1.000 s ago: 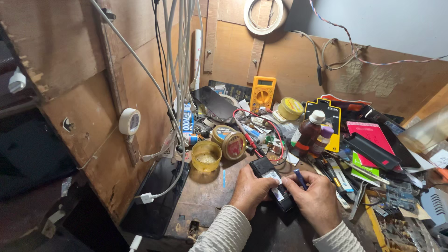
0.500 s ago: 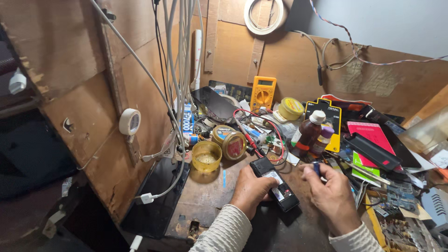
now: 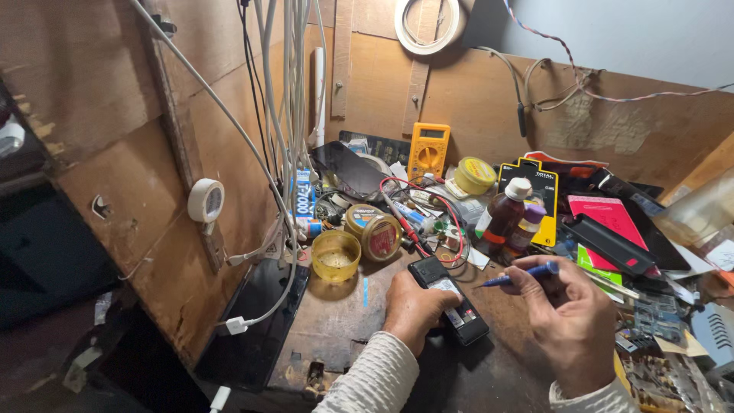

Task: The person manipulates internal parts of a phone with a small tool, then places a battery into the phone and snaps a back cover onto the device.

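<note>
Head view of a cluttered wooden counter (image 3: 336,336). The left hand (image 3: 413,310) grasps one opened black mobile phone (image 3: 447,300), pressing it flat on the counter near its front middle, with the phone's inner parts facing up. The right hand (image 3: 569,317), just right of the phone and raised off it, has its grip clenched on one blue-handled screwdriver (image 3: 520,275), the tip pointing left toward the phone without touching it. Behind the phone lie one yellow plastic cup (image 3: 335,256), two round tins (image 3: 375,229) side by side, one yellow multimeter (image 3: 428,151) propped against the back wall, two brown bottles (image 3: 512,218) standing upright together, and one pair of red and black test leads (image 3: 413,210). One roll of white tape (image 3: 206,200) hangs on the left wall; a second white roll (image 3: 427,25) hangs on the back wall.
</note>
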